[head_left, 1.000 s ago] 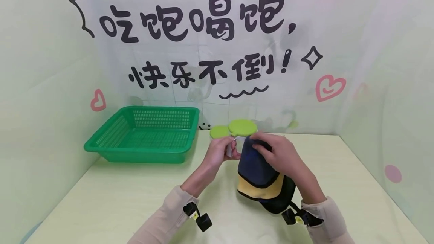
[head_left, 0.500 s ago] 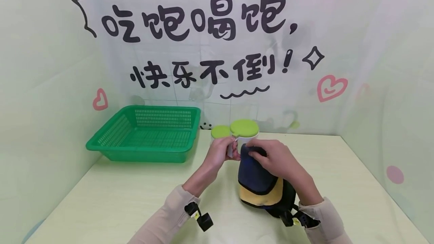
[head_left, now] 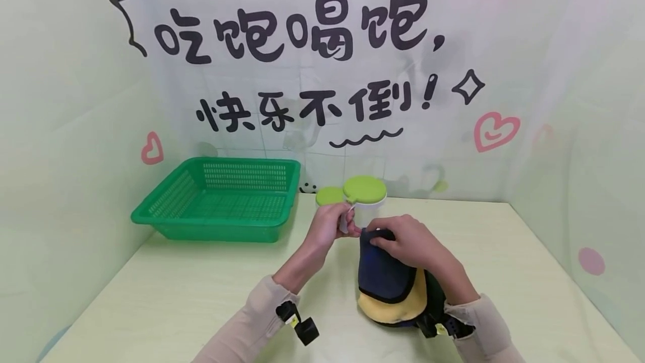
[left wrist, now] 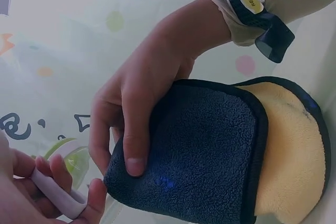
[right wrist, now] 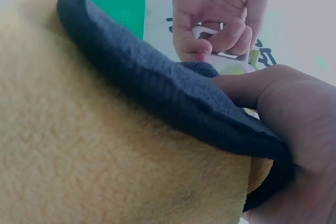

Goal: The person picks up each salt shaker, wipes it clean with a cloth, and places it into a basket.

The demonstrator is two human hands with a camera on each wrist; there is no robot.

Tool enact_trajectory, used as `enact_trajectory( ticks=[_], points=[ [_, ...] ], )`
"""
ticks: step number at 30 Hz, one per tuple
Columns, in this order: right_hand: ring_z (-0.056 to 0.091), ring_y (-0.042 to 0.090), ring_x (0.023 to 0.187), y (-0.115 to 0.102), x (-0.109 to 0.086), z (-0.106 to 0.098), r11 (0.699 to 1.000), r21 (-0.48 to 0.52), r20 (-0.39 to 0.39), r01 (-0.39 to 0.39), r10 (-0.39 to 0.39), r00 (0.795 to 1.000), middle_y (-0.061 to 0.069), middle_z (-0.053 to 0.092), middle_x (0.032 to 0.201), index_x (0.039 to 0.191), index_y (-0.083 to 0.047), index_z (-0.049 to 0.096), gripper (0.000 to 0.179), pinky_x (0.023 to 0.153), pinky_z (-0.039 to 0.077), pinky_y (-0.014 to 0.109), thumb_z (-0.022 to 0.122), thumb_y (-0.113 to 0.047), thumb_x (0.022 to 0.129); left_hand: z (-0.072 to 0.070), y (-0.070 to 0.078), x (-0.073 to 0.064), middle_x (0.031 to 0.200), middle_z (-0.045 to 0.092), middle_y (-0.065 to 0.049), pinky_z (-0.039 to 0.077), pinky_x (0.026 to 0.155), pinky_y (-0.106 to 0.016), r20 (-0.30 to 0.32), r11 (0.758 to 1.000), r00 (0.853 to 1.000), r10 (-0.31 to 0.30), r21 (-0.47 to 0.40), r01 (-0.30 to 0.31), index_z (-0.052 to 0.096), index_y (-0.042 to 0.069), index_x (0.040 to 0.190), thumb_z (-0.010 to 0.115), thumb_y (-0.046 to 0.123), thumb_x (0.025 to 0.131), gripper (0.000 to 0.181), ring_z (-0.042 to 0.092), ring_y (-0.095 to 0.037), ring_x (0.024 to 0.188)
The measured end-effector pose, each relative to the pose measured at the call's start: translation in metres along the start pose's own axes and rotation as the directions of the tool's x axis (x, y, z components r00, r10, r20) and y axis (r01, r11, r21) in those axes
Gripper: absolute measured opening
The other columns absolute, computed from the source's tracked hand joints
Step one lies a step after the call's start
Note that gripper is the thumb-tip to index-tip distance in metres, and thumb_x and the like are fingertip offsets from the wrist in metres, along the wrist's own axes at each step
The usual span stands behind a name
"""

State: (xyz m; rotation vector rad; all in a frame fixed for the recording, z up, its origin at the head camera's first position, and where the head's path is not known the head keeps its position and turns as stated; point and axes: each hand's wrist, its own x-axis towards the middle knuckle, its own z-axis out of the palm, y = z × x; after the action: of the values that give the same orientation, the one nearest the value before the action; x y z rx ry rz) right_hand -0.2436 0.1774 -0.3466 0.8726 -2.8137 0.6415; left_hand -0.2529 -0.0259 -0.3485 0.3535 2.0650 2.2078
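My left hand point(head_left: 325, 228) grips the white handle point(left wrist: 58, 195) of a white container with a green lid point(head_left: 365, 189). One of its fingertips lies at the corner of a folded cloth point(head_left: 385, 268), navy on one side and yellow on the other, with black edging. My right hand point(head_left: 410, 240) pinches the cloth's upper edge between thumb and fingers, and the rest hangs down toward me. In the left wrist view the right hand point(left wrist: 142, 103) has its thumb flat on the navy side. The cloth's yellow side point(right wrist: 115, 150) fills much of the right wrist view.
A second, smaller green-lidded container point(head_left: 329, 195) stands to the left of the first, partly behind my left hand. At the back left of the pale table point(head_left: 201, 301) is a green basket point(head_left: 216, 231). A printed backdrop point(head_left: 282, 71) rises behind.
My right hand has come down a little with the cloth, uncovering more of the larger container. My left hand keeps its hold on the handle. The view has shifted slightly.
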Motion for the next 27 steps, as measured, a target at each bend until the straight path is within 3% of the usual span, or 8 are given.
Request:
enact_trajectory(
  ticks=[8, 18, 22, 27],
  points=[
    [0.072, 0.018, 0.092, 0.001, -0.001, -0.002, 0.999, -0.027, -0.047, 0.018, -0.02, 0.999, -0.001, 0.078, 0.103, 0.111, -0.021, 0.077, 0.016, 0.081, 0.059, 0.043, 0.073, -0.019, 0.095, 0.002, -0.003, 0.002, 0.063, 0.056, 0.0, 0.063, 0.08, -0.034, -0.005, 0.999, 1.0, 0.026, 0.036, -0.026, 0.051, 0.008, 0.074, 0.041, 0.018, 0.103, 0.032, 0.067, -0.014, 0.067],
    [0.076, 0.02, 0.096, -0.004, -0.004, -0.009, 0.996, -0.039, -0.248, 0.085, -0.092, 0.964, 0.001, 0.079, 0.105, 0.112, -0.018, 0.077, 0.02, 0.082, 0.061, 0.045, 0.076, -0.013, 0.092, 0.004, -0.005, 0.003, 0.062, 0.056, 0.002, 0.062, 0.076, -0.032, -0.021, 0.999, 1.0, -0.013, 0.031, 0.014, 0.053, 0.008, 0.073, 0.043, 0.017, 0.101, 0.031, 0.061, -0.011, 0.061],
    [0.076, 0.02, 0.097, -0.005, -0.004, -0.011, 0.996, -0.022, -0.242, 0.083, -0.086, 0.966, 0.001, 0.079, 0.105, 0.111, -0.018, 0.077, 0.02, 0.084, 0.061, 0.046, 0.076, -0.013, 0.092, 0.004, -0.004, 0.002, 0.063, 0.057, 0.001, 0.062, 0.077, -0.032, -0.012, 0.999, 1.0, -0.023, 0.032, 0.024, 0.053, 0.008, 0.073, 0.043, 0.019, 0.101, 0.031, 0.061, -0.012, 0.062],
    [0.075, 0.02, 0.096, -0.003, -0.004, -0.01, 0.998, -0.005, -0.17, 0.062, -0.062, 0.983, 0.0, 0.079, 0.106, 0.112, -0.018, 0.077, 0.019, 0.084, 0.06, 0.046, 0.075, -0.015, 0.093, 0.003, -0.004, 0.0, 0.064, 0.058, 0.001, 0.062, 0.078, -0.033, -0.008, 0.999, 1.0, -0.025, 0.042, 0.025, 0.053, 0.009, 0.074, 0.042, 0.02, 0.102, 0.032, 0.062, -0.013, 0.063]
  ],
)
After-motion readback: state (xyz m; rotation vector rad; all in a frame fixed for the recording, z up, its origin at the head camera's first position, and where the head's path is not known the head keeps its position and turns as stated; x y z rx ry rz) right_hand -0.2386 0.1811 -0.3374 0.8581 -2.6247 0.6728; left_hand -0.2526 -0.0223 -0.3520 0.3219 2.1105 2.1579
